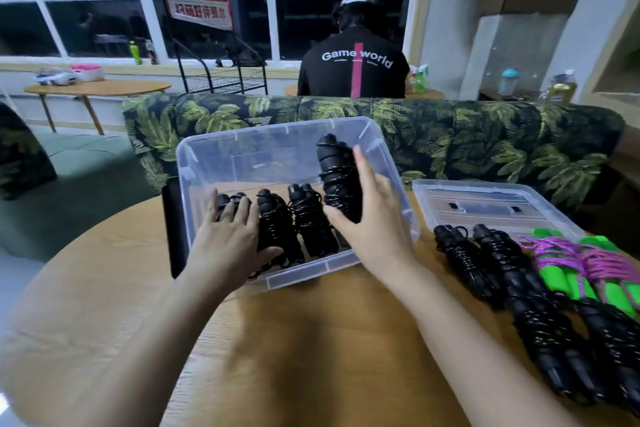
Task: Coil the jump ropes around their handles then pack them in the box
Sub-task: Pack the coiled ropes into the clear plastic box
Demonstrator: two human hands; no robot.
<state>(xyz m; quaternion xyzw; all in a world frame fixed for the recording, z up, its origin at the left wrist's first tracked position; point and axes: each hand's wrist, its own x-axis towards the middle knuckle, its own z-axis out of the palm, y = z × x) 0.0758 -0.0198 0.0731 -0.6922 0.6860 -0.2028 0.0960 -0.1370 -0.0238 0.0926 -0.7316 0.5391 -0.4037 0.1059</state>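
Note:
A clear plastic box stands on the round wooden table. Inside it lie three coiled black jump ropes side by side. My left hand rests with spread fingers on the leftmost one. My right hand grips a fourth coiled black jump rope, held upright and tilted at the box's right side. To the right on the table lie several more coiled black ropes and two green-handled ropes wound with purple cord.
The box's clear lid lies behind the loose ropes at the right. A dark flat object stands against the box's left wall. A leaf-patterned sofa runs behind the table, and a person in a black shirt sits beyond it.

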